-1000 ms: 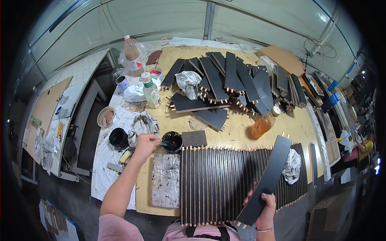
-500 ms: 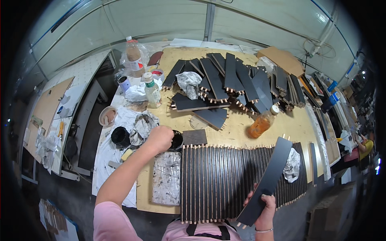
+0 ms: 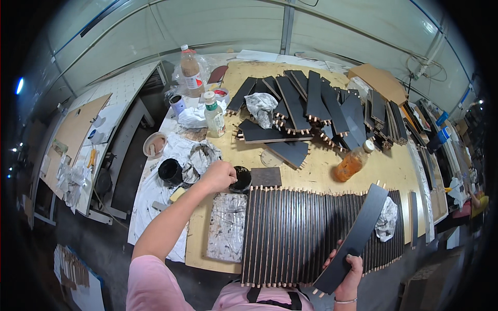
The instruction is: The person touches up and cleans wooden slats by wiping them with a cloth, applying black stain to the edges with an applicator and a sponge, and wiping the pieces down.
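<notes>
My left hand point(image 3: 220, 176) is closed in a pinch at the rim of a black cup point(image 3: 241, 179) with dark contents; whatever the fingers hold is hidden. In my right hand point(image 3: 349, 272) is a long black board point(image 3: 353, 236) with pale dowels at both ends, tilted above the row of boards. That row of black boards point(image 3: 290, 233) stands on edge, packed side by side, dowels sticking out at both ends. A stained, plastic-wrapped block point(image 3: 226, 226) lies left of the row. Just beyond it rests a small dark square plate point(image 3: 266, 177).
Black doweled boards point(image 3: 295, 106) lie piled at the back. An orange-liquid bottle point(image 3: 354, 161) stands to the right, by a crumpled rag point(image 3: 386, 220). At left are a second black cup point(image 3: 170, 171), rags point(image 3: 199, 158), a green-capped bottle point(image 3: 214, 115) and a big bottle point(image 3: 191, 72).
The whole view has shifted, so the table sits further right in the picture. My left hand stays by the black cup, and my right hand still holds the board.
</notes>
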{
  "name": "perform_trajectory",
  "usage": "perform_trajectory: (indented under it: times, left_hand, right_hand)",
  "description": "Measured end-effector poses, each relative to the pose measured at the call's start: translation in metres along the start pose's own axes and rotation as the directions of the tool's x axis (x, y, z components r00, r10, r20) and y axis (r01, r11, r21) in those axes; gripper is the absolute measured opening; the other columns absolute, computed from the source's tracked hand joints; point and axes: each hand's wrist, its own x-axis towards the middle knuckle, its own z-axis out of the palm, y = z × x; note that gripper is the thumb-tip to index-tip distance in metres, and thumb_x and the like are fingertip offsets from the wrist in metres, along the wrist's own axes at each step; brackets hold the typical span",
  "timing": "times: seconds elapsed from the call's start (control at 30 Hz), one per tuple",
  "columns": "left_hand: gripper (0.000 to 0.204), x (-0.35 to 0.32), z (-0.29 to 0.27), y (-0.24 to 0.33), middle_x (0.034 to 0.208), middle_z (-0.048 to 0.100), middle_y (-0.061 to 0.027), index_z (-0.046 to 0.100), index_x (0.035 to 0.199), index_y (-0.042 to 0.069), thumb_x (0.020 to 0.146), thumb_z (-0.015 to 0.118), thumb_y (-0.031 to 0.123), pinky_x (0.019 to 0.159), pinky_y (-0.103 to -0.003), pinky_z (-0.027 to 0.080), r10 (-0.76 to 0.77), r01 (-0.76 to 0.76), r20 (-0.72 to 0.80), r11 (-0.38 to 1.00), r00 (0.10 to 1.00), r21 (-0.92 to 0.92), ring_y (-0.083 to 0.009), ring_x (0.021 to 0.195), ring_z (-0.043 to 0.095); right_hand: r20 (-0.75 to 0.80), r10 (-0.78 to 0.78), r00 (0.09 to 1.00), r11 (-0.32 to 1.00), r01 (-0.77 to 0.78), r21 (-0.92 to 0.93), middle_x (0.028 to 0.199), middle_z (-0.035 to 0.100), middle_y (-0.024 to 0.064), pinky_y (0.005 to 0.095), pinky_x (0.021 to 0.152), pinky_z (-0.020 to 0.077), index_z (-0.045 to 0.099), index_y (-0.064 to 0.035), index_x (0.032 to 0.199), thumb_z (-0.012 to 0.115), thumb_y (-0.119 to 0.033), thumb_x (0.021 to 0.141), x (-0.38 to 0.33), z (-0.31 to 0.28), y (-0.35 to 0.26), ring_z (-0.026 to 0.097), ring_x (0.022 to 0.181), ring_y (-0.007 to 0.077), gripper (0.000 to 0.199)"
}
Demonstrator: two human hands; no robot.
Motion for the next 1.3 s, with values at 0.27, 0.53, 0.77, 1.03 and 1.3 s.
perform_trajectory:
  times: [0.27,0.53,0.77,1.03,1.3]
  left_hand:
    - [0.01,-0.012,0.016,-0.023,0.077,0.079,-0.0107,0.085,0.093,-0.002,0.087,0.084,0.005,0.066,-0.035,0.054,-0.272,0.187,-0.09,0.832,0.958,-0.523,-0.0172,0.067,0.069]
    - [0.008,-0.028,0.017,-0.034,0.081,0.076,-0.0058,0.082,0.096,-0.007,0.089,0.077,-0.006,0.056,-0.027,0.042,-0.485,0.305,0.081,0.402,0.871,-0.863,-0.0093,0.064,0.06]
    - [0.009,-0.035,0.021,-0.038,0.082,0.079,-0.0078,0.082,0.095,-0.005,0.091,0.081,0.003,0.062,-0.032,0.048,-0.526,0.326,0.065,0.422,0.848,-0.846,-0.0174,0.065,0.064]
    - [0.01,-0.007,0.019,0.028,0.096,0.076,-0.0162,0.081,0.084,0.003,0.084,0.075,0.011,0.087,-0.05,0.062,0.17,-0.098,-0.139,0.904,0.976,0.416,-0.0382,0.097,0.075]
    - [0.014,0.012,-0.004,0.02,0.091,0.079,-0.0236,0.085,0.087,0.008,0.083,0.072,0.01,0.086,-0.051,0.062,-0.107,0.081,0.123,0.976,0.987,0.204,-0.0423,0.093,0.078]
  right_hand:
    - [0.016,0.012,1.0,0.999,-0.013,0.047,0.096,0.072,0.0209,0.0467,0.071,0.0659,0.059,0.0063,0.142,0.058,-0.022,0.088,0.002,0.0,0.001,0.075,0.076,0.0333,0.061]
    - [0.032,0.009,0.999,0.999,-0.011,0.041,0.096,0.071,0.0217,0.0473,0.073,0.0656,0.058,0.0086,0.141,0.056,-0.019,0.087,0.0,-0.002,-0.002,0.074,0.077,0.0337,0.061]
    - [0.031,0.035,0.999,0.998,-0.036,0.06,0.096,0.072,0.022,0.0471,0.072,0.0657,0.057,0.0089,0.142,0.056,-0.019,0.087,0.003,-0.005,0.003,0.075,0.076,0.0341,0.062]
    - [0.033,0.05,0.998,0.998,-0.051,0.045,0.096,0.072,0.0223,0.0471,0.072,0.0659,0.058,0.0091,0.141,0.057,-0.019,0.087,0.008,-0.002,0.005,0.075,0.075,0.0342,0.061]
    - [0.042,0.028,0.999,0.997,-0.031,0.069,0.096,0.072,0.022,0.0482,0.072,0.0664,0.058,0.009,0.142,0.056,-0.018,0.087,0.014,-0.01,0.0,0.075,0.075,0.0343,0.061]
